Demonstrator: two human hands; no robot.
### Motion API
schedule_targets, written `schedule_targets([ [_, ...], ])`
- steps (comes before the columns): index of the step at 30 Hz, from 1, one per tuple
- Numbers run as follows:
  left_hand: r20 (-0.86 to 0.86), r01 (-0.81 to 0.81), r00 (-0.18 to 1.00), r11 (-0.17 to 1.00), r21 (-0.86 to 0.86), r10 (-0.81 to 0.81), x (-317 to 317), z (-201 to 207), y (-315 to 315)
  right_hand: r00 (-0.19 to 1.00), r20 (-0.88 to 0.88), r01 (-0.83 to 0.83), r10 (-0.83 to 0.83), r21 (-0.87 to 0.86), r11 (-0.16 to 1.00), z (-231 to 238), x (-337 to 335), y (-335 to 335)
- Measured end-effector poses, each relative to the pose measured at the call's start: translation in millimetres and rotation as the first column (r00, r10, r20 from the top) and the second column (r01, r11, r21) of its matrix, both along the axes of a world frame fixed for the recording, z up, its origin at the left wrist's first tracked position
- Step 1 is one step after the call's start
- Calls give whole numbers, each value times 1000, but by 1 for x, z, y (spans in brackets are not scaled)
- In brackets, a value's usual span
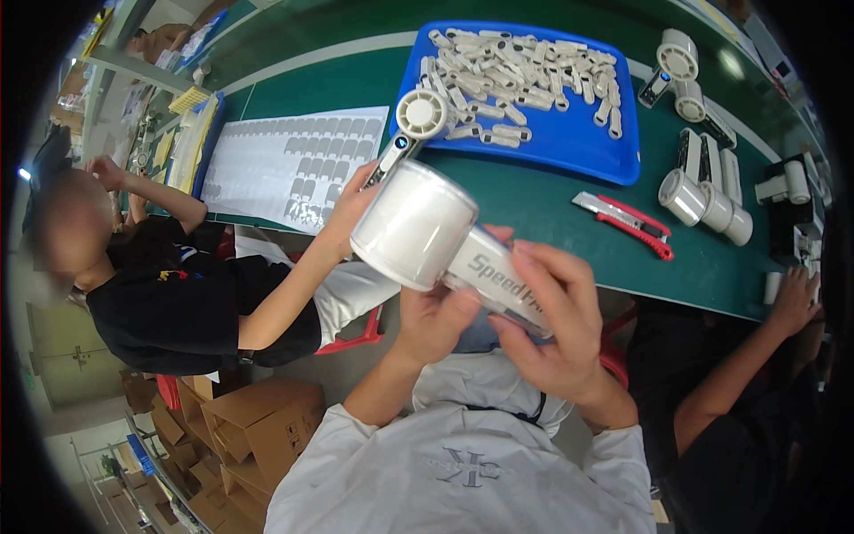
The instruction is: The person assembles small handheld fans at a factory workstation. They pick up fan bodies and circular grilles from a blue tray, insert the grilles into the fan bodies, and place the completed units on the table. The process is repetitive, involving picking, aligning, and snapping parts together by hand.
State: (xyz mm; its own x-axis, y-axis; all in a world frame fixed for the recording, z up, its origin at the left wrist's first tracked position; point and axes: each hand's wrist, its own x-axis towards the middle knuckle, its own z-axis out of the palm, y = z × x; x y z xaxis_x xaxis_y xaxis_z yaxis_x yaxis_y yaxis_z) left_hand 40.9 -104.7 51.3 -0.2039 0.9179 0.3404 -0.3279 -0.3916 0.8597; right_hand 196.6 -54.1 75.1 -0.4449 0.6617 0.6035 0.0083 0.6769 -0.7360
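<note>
The white fan (416, 227) is being held in the air, in front of the near edge of the green counter (529, 200), with its round head pointing up and to the left and its lettered handle sloping down to the right. The left hand (431, 325) is gripping it at the neck; its grip is closing around the fan, the thumb lying below the handle and most of the fingers being hidden. The right hand (556, 329) is pinching the lower handle, its grip closed to the handle's thickness, with fingertips above and thumb below.

On the counter, a blue tray (583, 158) is carrying many small white parts (520, 76), heaped toward its far side. A red box cutter (625, 224) is lying just in front of the tray's right part. Several finished-looking fans (707, 205) are resting near the right end. A printed sheet (294, 160) is lying left of the tray. A co-worker's hand (351, 209) is holding another fan (420, 116) nearby.
</note>
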Motion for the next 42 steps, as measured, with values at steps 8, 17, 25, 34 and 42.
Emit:
schedule_targets([
  [8,-201,-209,956,977,46,214,-65,29,-5,981,50,-180,186,-109,978,-13,-9,4],
  [17,-859,-660,406,751,-39,312,-216,113,90,982,132,162,-137,-207,965,-41,43,20],
  [25,-977,-892,-32,446,-66,-210,-342,14,162,929,260,324,-262,-237,916,-55,84,19],
  [34,-912,-680,-156,629,377,378,-281,28,154,892,371,328,-259,-138,934,-69,77,24],
  [42,-983,-125,144,983,-134,-115,-170,68,121,890,370,310,-266,-64,949,-75,74,28],
])
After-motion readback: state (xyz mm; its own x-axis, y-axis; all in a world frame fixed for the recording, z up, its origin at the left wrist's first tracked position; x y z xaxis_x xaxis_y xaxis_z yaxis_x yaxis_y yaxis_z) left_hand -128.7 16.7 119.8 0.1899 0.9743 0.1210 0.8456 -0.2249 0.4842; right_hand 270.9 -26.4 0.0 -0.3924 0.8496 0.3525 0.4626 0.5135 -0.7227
